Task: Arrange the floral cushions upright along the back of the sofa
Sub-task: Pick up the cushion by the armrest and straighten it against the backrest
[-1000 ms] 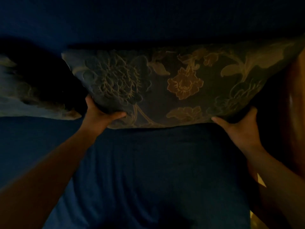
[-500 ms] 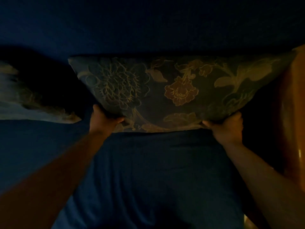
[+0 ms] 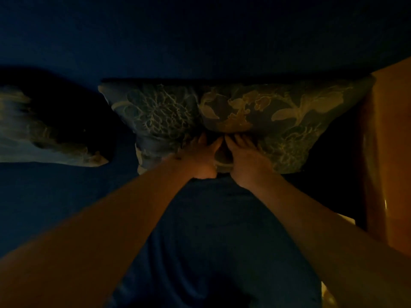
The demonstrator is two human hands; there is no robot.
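Note:
In dim light a dark floral cushion (image 3: 155, 112) stands against the blue sofa back (image 3: 200, 41), its lower edge on the seat. My left hand (image 3: 200, 158) and my right hand (image 3: 246, 161) lie side by side on the middle of its front face, fingers spread and pressed flat into the fabric, which dents inward around them. Neither hand grips anything. A second floral cushion (image 3: 44, 138) lies at the left edge, tilted, only partly in view.
The blue sofa seat (image 3: 211, 241) stretches toward me under my forearms. A brown wooden armrest or panel (image 3: 387, 152) rises on the right, close to the cushion's right corner. A dark gap separates the two cushions.
Both hands let go of the cushion's lower corners and moved inward to its middle, pressing flat into it. The cushion has dropped onto the seat against the sofa back.

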